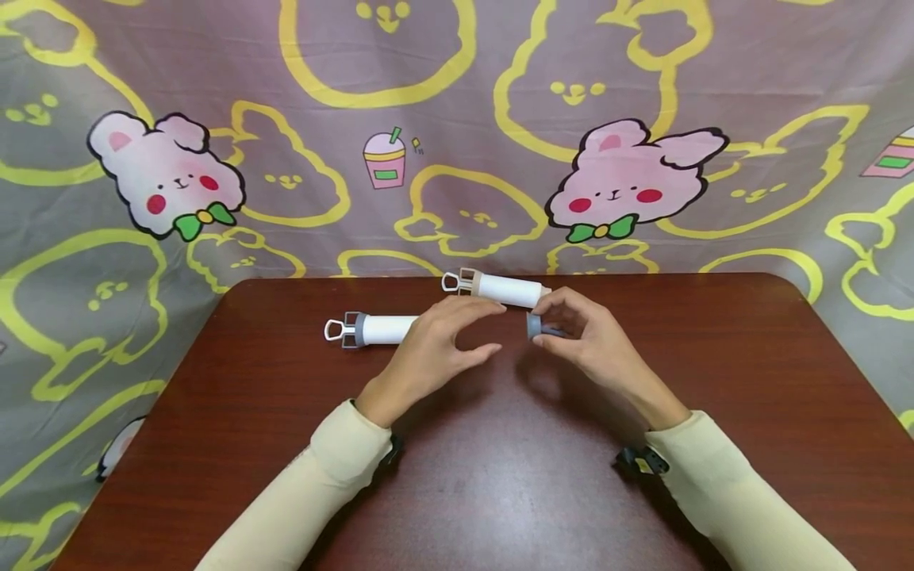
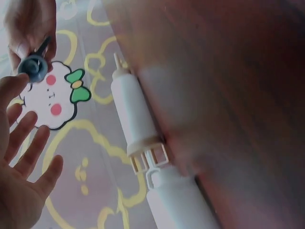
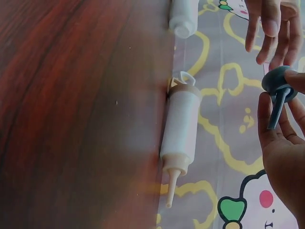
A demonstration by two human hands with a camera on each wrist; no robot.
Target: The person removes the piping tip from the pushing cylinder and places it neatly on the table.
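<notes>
My right hand (image 1: 594, 335) pinches a blue-grey nozzle cap (image 1: 534, 326) by its round collar, between thumb and fingers. In the right wrist view the thin spout of the nozzle cap (image 3: 276, 81) points back toward the right palm. Facing it, my left hand (image 1: 437, 342) has its fingers spread and holds nothing. Behind the left hand lies a white syringe-like tube (image 1: 385, 330) with a blue-grey collar and a white loop handle. Its front end, bare white plastic (image 3: 183, 28), shows in the right wrist view.
A second white tube (image 1: 510, 291) with beige collar, beige nozzle and loop handle lies farther back, near the table's rear edge. The brown wooden table (image 1: 471, 492) meets a hanging cloth (image 1: 457, 135) printed with cartoon rabbits.
</notes>
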